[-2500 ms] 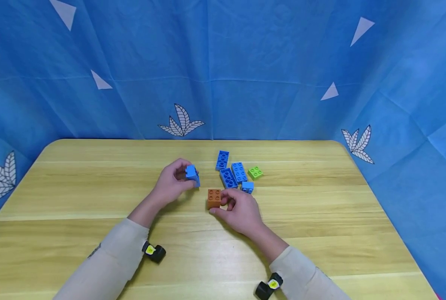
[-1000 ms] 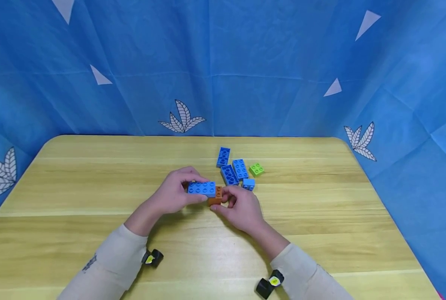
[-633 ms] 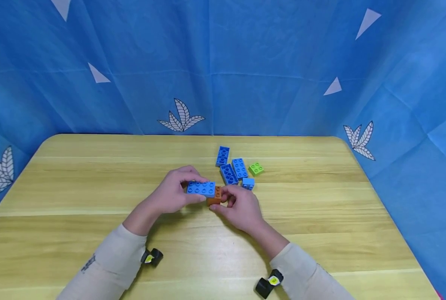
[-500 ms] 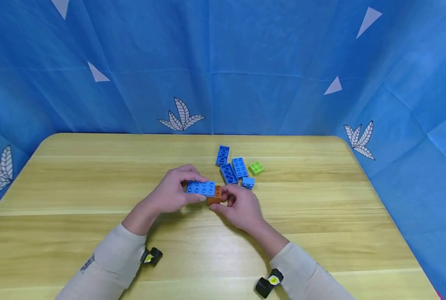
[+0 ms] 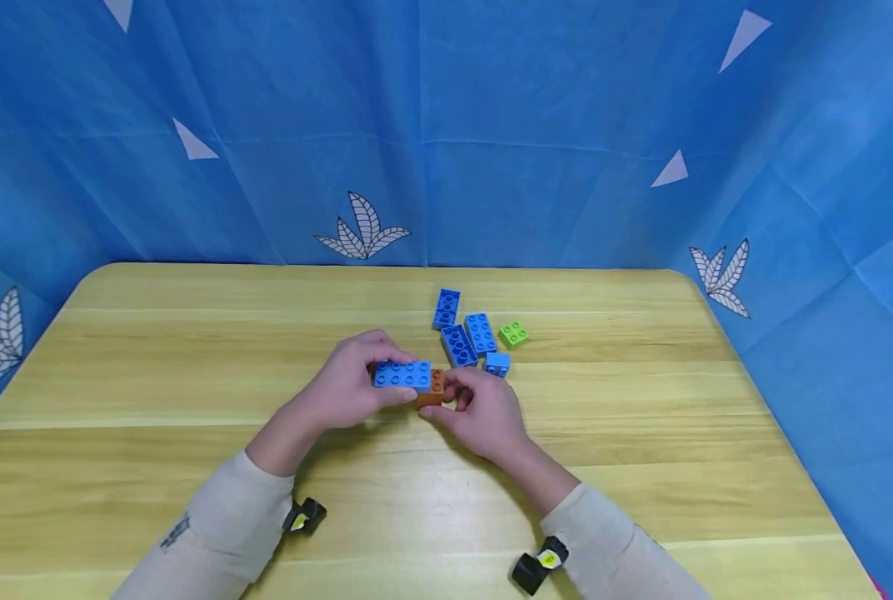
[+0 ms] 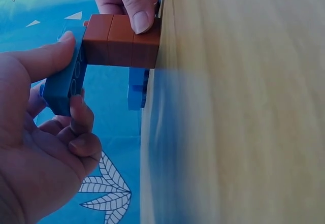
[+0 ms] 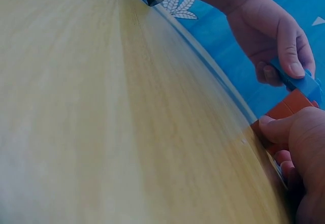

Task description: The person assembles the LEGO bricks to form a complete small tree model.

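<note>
My left hand [image 5: 345,387] pinches a blue eight-stud toy brick [image 5: 403,375] between thumb and fingers, studs up. The brick's right end lies over an orange-brown stack of bricks [image 5: 430,400], and the rest juts out to the left. One column of the stack's studs shows uncovered at the right. In the left wrist view the stack [image 6: 122,41] shows several seams, and hollow tubes are visible under the overhanging blue brick [image 6: 65,84]. Low on the stack, my right hand [image 5: 487,412] grips it from the right, thumb in front; its fingers behind are partly hidden.
Behind my right hand lie two upturned blue bricks [image 5: 458,345], a studs-up blue brick [image 5: 481,333], a small blue brick [image 5: 497,364] and a lime-green brick [image 5: 513,334]. The wooden table [image 5: 192,342] ends at a blue curtain [image 5: 529,125].
Since the earliest frame, my left hand has brought the blue brick rightward, turned it studs up and set it over the stack. Over the last second both hands stay nearly still.
</note>
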Motion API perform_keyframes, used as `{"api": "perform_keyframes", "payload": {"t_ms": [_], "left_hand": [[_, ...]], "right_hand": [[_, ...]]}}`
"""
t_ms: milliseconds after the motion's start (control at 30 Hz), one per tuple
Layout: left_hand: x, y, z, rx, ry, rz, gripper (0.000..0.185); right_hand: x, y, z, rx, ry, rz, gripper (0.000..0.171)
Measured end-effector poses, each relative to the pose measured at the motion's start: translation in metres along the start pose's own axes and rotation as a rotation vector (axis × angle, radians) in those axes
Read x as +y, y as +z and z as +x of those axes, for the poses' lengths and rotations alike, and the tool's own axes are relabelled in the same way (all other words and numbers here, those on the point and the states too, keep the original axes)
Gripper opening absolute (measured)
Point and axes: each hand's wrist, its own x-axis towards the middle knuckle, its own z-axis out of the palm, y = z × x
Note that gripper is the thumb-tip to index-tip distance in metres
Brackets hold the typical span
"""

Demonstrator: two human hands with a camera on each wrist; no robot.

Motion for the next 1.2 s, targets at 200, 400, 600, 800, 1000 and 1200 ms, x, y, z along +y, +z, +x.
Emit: {"api": "perform_keyframes", "payload": {"t_ms": [200, 400, 600, 800, 1000, 1200], "left_hand": [[0.000, 0.001, -0.001, 0.019, -0.003, 0.010, 0.031], [0.001, 0.003, -0.003, 0.040, -0.007, 0.008, 0.033], [-0.001, 0.003, -0.005, 0.067, -0.034, 0.036, 0.036], [-0.003, 0.003, -0.004, 0.099, -0.013, 0.044, 0.037], [-0.006, 0.005, -0.004, 0.093, -0.003, 0.053, 0.039], [-0.005, 0.005, -0.002, 0.087, 0.000, 0.052, 0.039]], "right_hand": [[-0.002, 0.001, 0.001, -0.001, 0.007, -0.019, 0.032], [0.001, -0.005, -0.003, 0.019, 0.010, 0.041, 0.034], [0.007, -0.009, -0.008, 0.145, -0.001, 0.146, 0.028], [0.009, -0.008, -0.005, 0.290, 0.050, 0.110, 0.040], [0.009, -0.004, 0.003, 0.295, 0.152, 0.003, 0.054], [0.006, 0.000, 0.014, 0.308, 0.238, -0.096, 0.055]]}}
